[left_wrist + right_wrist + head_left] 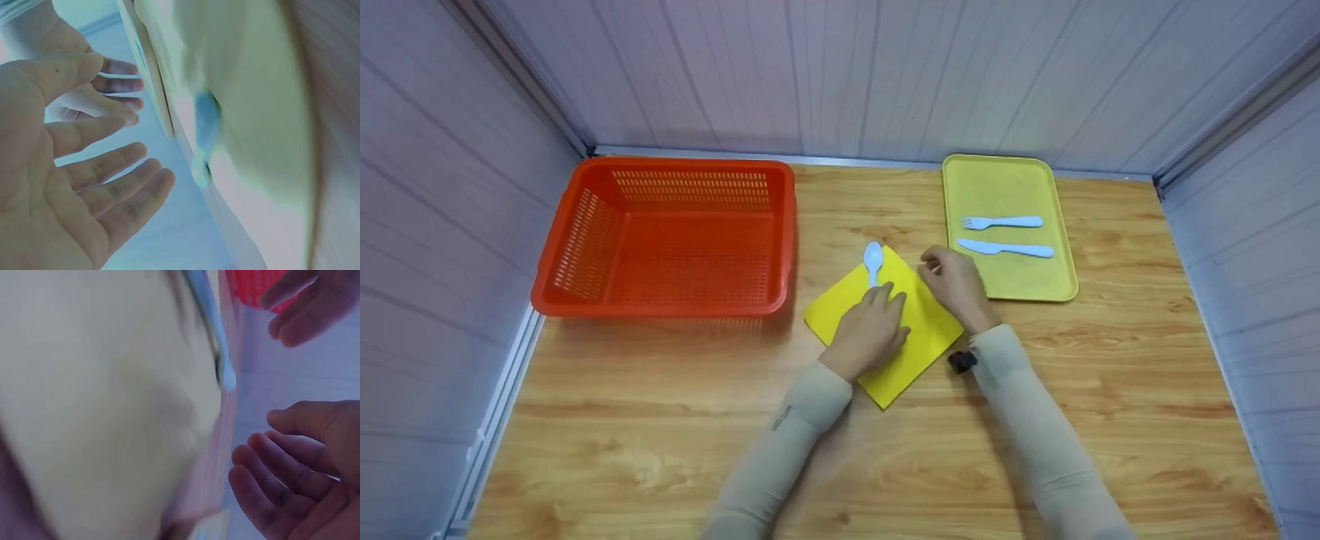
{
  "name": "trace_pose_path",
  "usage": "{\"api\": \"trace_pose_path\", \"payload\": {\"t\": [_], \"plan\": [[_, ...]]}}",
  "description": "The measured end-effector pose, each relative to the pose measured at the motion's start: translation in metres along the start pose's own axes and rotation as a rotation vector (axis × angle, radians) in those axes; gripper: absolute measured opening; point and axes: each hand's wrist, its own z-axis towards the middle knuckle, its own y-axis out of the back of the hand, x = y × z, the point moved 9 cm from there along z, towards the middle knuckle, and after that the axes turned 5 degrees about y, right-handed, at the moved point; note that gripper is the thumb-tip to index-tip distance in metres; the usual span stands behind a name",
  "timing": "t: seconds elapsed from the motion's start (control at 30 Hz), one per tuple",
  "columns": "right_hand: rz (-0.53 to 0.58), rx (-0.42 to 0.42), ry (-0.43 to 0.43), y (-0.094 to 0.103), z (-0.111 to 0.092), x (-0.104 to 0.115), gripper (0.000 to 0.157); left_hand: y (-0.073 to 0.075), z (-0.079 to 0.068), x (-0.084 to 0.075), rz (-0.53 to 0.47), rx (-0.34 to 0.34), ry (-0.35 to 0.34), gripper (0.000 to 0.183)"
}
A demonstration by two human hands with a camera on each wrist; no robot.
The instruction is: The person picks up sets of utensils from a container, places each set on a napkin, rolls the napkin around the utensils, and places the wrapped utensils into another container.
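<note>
A yellow napkin (916,330) lies on the table with one corner pointing toward the back wall. On its far part rests a pale blue spoon (873,256), bowl toward the wall. My left hand (868,334) hovers over the napkin near the spoon's handle. In the left wrist view its fingers (115,169) are spread and hold nothing. At the napkin's right side is my right hand (954,283), its fingers (281,475) loosely bent around nothing in the right wrist view. The left hand covers the spoon's handle end in the head view.
A red-orange basket (787,247) with perforated walls stands at the left. At the right, a yellow tray (1005,187) bears a pale blue fork (1011,222) and knife (1012,249). Panelled walls enclose the wooden table (660,420) at the back and both sides.
</note>
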Motion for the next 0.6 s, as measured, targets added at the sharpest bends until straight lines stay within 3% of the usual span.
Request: {"api": "trace_pose_path", "payload": {"t": [0.27,0.43,0.6], "plan": [[-0.235,-0.052,0.076,0.056,0.006,-0.055,0.018,-0.012,0.033,-0.053,0.047,0.017,-0.142,0.058],[-0.353,-0.024,0.099,0.067,0.008,-0.088,0.019,-0.021,0.051,-0.074,0.075,0.054,-0.19,0.058],[-0.397,0.021,0.094,0.063,0.009,-0.111,0.022,-0.03,0.064,-0.082,0.104,0.113,-0.174,0.061]]}}
